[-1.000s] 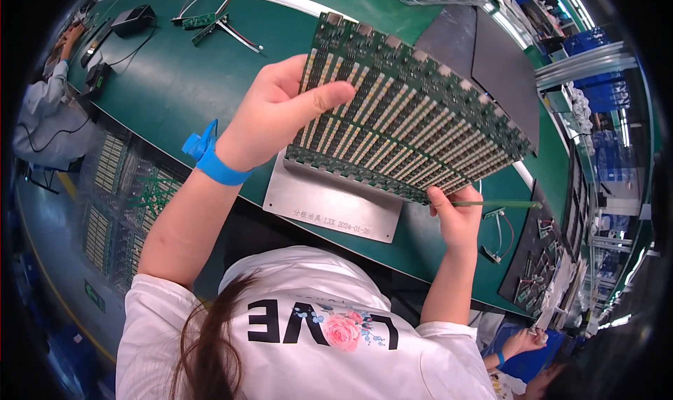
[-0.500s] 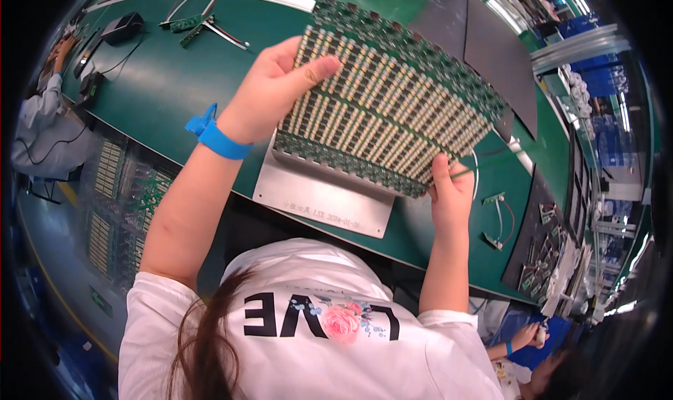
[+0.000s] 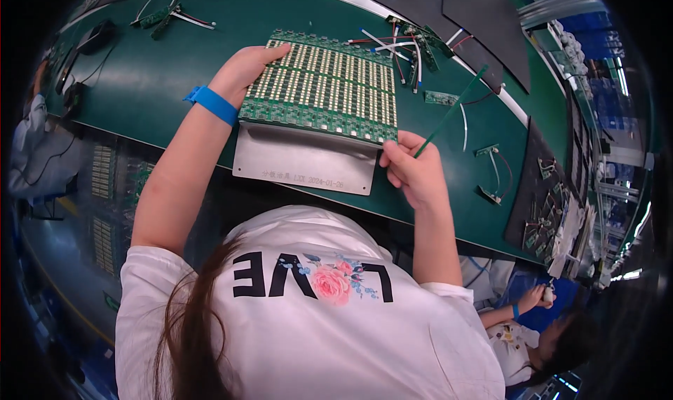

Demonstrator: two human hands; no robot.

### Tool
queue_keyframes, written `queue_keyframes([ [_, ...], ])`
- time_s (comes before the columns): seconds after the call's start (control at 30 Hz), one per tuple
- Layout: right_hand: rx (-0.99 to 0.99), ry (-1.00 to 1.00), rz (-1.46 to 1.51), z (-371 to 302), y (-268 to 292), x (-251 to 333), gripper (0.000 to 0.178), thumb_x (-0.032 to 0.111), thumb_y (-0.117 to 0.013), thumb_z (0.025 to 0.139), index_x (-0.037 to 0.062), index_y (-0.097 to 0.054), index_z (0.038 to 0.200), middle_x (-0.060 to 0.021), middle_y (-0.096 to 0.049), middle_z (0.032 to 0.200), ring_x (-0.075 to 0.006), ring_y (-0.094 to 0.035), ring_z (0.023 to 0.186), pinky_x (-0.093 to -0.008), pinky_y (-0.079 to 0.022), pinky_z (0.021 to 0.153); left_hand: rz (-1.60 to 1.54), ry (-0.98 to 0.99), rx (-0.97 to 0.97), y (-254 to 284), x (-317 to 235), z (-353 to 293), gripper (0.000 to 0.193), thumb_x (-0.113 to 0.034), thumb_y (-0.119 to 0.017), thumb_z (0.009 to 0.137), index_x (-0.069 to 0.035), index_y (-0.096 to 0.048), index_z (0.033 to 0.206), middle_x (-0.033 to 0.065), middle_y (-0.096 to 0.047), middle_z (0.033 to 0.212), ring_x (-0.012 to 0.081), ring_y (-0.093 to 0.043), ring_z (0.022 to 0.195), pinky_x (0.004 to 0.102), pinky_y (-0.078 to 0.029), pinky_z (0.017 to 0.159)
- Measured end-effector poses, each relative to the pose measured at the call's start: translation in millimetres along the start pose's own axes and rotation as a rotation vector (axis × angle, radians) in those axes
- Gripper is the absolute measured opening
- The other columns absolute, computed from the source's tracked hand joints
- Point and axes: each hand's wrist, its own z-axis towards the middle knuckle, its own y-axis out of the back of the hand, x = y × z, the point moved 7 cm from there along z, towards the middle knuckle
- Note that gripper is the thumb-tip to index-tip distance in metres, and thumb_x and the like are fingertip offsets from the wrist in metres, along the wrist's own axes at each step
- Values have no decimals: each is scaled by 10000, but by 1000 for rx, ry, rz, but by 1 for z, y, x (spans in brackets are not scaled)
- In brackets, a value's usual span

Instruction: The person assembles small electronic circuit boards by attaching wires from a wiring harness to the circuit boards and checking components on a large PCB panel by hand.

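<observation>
A panel of green circuit boards (image 3: 322, 85), with rows of pale pads, lies over a silver metal plate fixture (image 3: 301, 165) at the bench's front edge. My left hand (image 3: 245, 69) grips its left side, thumb on the top face. At the near right corner, the thumb and fingers of my right hand (image 3: 412, 163) are closed. From that hand a thin green strip (image 3: 452, 113) sticks out up and to the right. Whether the panel rests fully on the fixture cannot be made out.
Small boards with wires (image 3: 413, 46) lie behind the panel on the green bench (image 3: 175, 85). Another wired board (image 3: 491, 176) is to the right. A black mat (image 3: 536, 190) holds several more. A co-worker's hand (image 3: 536, 298) shows at the lower right.
The panel has come down and turned from a raised, tilted pose to lie flatter over the metal fixture. Both hands moved with it, and wired boards behind it now show.
</observation>
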Motion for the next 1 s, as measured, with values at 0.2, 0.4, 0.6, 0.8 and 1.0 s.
queue_keyframes([
  [0.2, -24, -78, 212, 5, -1, -19, 203, 157, -635, 876, -33, -610, 943, -53, -599, 677, -24, -349, 398, -202, -334, 415, -255, 22, 64, 2, 14, 0, 259, -178, -517, 943, 56, -575, 1040, 122, -657, 953, 174, -667, 778, 300, -567, 686],
  [0.4, -117, -24, 147, 3, -6, -8, 243, 192, -656, 867, -37, -635, 944, -15, -558, 635, -27, -366, 424, -198, -329, 423, -324, -10, 94, 6, 21, 2, 263, -173, -497, 953, 54, -561, 1069, 131, -645, 995, 183, -659, 844, 315, -560, 739],
  [0.6, -179, 39, 4, 14, -14, 20, 242, 242, -742, 793, 11, -673, 809, 27, -509, 576, -28, -392, 454, -189, -301, 416, -380, -55, 53, 12, 13, -1, 264, -178, -502, 953, 47, -548, 1081, 127, -631, 1032, 185, -652, 869, 309, -557, 750],
  [0.8, -154, 159, -6, 22, -36, 54, 220, 225, -740, 795, 20, -663, 777, 18, -524, 558, -32, -407, 456, -191, -291, 416, -458, -254, 41, 17, -21, -27, 241, -176, -502, 955, 31, -549, 1069, 116, -635, 1019, 172, -651, 868, 296, -551, 757],
  [1.0, 123, 334, 236, 8, -64, 76, 154, 133, -659, 851, -9, -624, 802, -20, -550, 627, -46, -402, 439, -216, -314, 429, -733, -204, 143, 19, -30, -66, 270, -186, -471, 967, 35, -541, 1105, 146, -634, 1042, 207, -654, 901, 325, -558, 780],
])
